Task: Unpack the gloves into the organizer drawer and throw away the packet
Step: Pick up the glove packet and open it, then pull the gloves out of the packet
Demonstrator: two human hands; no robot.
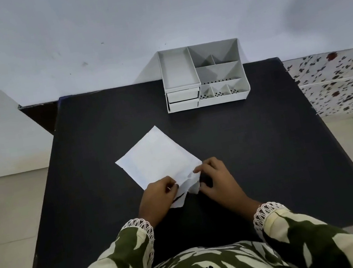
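A flat white paper packet (156, 158) lies on the black table (267, 153), tilted with its far corner pointing away from me. Its near end is crumpled and partly torn. My left hand (158, 196) pinches the near left flap of the packet. My right hand (218, 178) grips the crumpled near right corner. No gloves show outside the packet. The grey organizer (204, 75) stands at the table's far edge against the wall. Its two small drawers (184, 99) at the front left are shut.
The organizer's open top compartments look empty. A white wall rises behind the table. A floral cloth (339, 80) lies to the right of the table, and pale floor tiles (10, 220) show on the left. No bin is in view.
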